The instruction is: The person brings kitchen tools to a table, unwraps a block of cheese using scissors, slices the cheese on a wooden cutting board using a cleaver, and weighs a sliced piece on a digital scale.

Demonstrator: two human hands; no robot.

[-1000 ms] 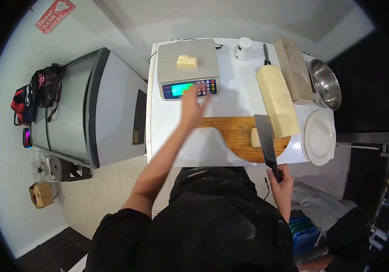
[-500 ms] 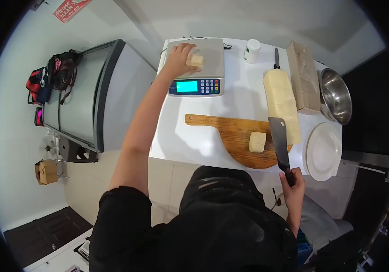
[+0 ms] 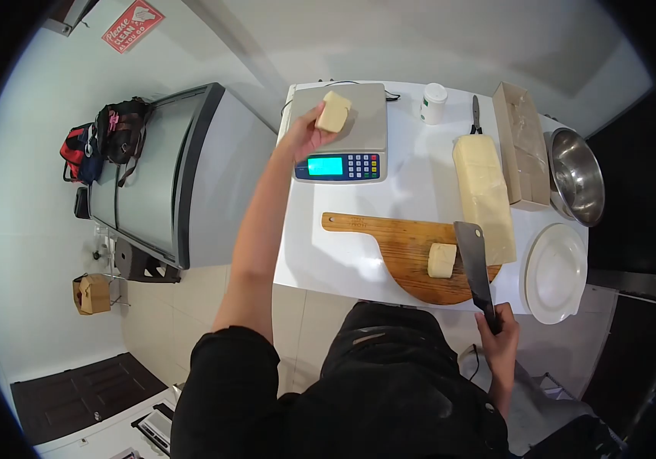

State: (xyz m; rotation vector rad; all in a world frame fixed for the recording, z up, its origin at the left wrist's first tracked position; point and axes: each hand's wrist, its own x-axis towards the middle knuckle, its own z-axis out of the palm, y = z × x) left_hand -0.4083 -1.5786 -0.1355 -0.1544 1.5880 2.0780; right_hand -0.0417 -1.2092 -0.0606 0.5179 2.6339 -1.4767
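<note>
My left hand point(image 3: 310, 139) grips a pale yellow block that looks like butter point(image 3: 333, 112), tilted over the plate of the digital scale point(image 3: 368, 115). Whether the block touches the scale I cannot tell. In my right hand point(image 3: 501, 338) is the handle of a cleaver point(image 3: 476, 256), its blade angled over the right part of the wooden cutting board point(image 3: 401, 256). A small butter piece point(image 3: 441, 261) sits on the board, left of the blade. Behind the blade lies a long butter slab point(image 3: 484, 187), its near end by the board.
A white lidded container point(image 3: 434, 103) and a black-handled tool point(image 3: 476, 115) stand at the back. On the right are an open cardboard box point(image 3: 523, 145), a steel bowl point(image 3: 584, 180) and stacked white plates point(image 3: 556, 271). A glass-topped chest point(image 3: 148, 180) holding bags stands left.
My left hand has turned and raised the butter block, which was low on the scale plate under my fingers. The cleaver stays over the board; the whole view has shifted slightly.
</note>
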